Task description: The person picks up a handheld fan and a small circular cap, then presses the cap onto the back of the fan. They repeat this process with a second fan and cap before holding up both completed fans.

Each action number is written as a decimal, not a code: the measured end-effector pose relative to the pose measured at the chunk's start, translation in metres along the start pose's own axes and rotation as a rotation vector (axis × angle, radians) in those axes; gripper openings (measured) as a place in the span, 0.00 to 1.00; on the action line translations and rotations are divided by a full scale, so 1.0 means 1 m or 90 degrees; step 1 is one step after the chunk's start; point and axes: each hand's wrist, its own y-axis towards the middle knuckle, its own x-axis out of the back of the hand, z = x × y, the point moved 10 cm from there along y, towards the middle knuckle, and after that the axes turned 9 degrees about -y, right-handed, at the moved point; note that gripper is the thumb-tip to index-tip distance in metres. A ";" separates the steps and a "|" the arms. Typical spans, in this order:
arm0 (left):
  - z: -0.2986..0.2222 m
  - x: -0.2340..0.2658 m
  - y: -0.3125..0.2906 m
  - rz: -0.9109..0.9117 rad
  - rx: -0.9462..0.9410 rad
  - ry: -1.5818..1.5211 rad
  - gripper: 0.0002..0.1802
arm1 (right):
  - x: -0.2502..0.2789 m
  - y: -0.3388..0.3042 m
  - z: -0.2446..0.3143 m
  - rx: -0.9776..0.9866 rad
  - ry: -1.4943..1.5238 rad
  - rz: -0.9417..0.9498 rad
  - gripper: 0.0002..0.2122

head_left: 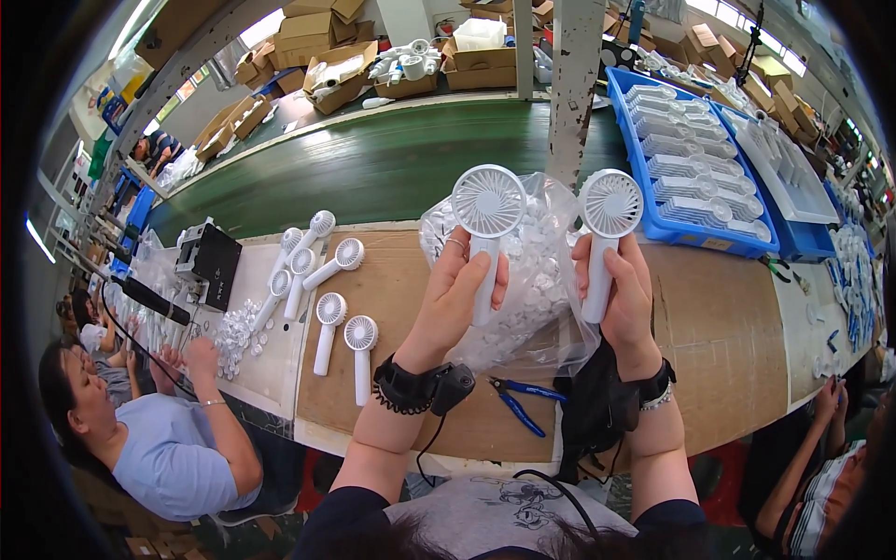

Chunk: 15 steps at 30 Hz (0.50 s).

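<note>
My left hand [457, 287] grips the handle of a white handheld fan [489, 202], holding it upright. A second white handheld fan [611, 202] stands in my right hand [623, 294], its handle wrapped by the fingers. Both round grilles face me. Behind and between the hands lies a clear plastic bag [532, 322] full of small white parts. Blue-handled cutting pliers [519, 401] rest on the cardboard below my left hand. To the left, several more white fans [360, 355] lie on the table, some side by side. A black strap with a small device is on each wrist.
A green conveyor belt [373, 154] runs behind the table. Blue crates [686, 168] with stacked white parts stand at the right, near a white post [571, 89]. At the left are a black box [209, 264], loose white pieces [241, 336] and a seated person [173, 448].
</note>
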 end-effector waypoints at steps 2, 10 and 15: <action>-0.001 0.001 -0.001 -0.003 0.000 0.001 0.17 | 0.000 0.000 0.001 0.003 -0.007 -0.001 0.18; -0.006 0.001 -0.004 -0.045 -0.044 0.007 0.19 | -0.006 -0.003 0.007 0.032 0.009 0.022 0.17; -0.007 -0.001 -0.003 -0.009 -0.066 0.052 0.19 | -0.006 -0.005 0.012 0.068 -0.025 0.015 0.18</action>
